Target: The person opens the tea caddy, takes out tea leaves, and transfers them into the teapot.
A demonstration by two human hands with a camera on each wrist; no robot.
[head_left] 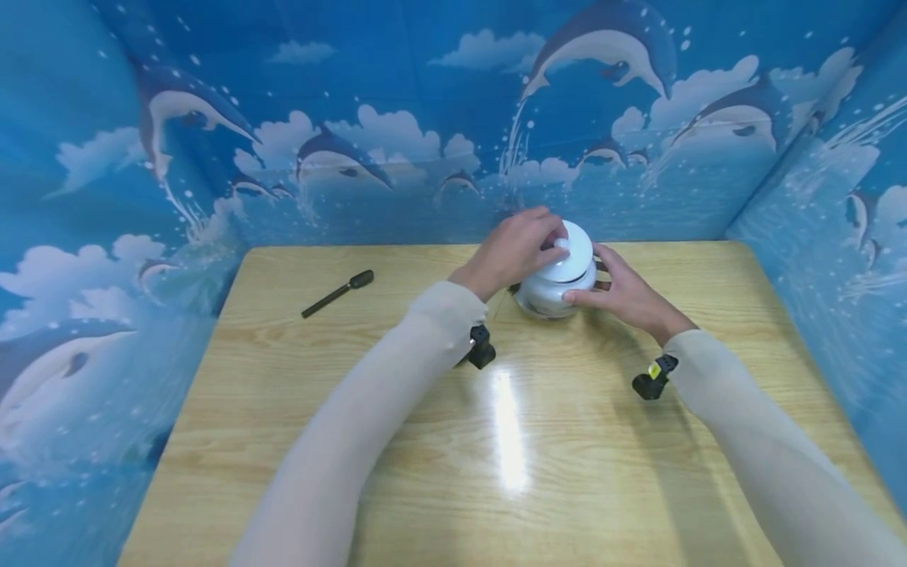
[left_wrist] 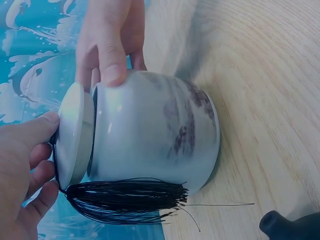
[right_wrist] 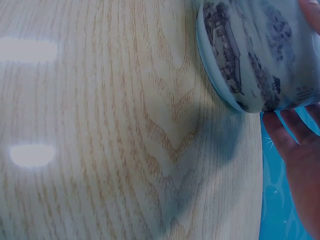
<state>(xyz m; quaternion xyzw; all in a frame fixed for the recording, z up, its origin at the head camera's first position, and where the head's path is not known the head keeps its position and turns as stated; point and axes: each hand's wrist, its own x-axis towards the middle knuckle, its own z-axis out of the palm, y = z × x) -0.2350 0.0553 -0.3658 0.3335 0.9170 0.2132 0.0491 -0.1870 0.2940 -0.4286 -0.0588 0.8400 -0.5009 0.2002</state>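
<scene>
A white porcelain jar [head_left: 546, 299] with dark painted scenery stands at the table's far edge. My left hand [head_left: 513, 248] holds its round white lid [head_left: 579, 250] from above, fingers curled at the top. In the left wrist view the lid sits slightly tilted at the jar's mouth, with a dark gap along the rim. A black tassel [left_wrist: 125, 200] hangs from the lid's top down the jar's side. My right hand [head_left: 631, 295] grips the jar's right side, thumb on the near face and fingers round the back.
On the far left of the wooden table [head_left: 283, 441] lies a black stick-like tool [head_left: 340, 293] with a thicker oval head. A blue dolphin-printed curtain [head_left: 397, 189] stands right behind the table's back edge and along both sides.
</scene>
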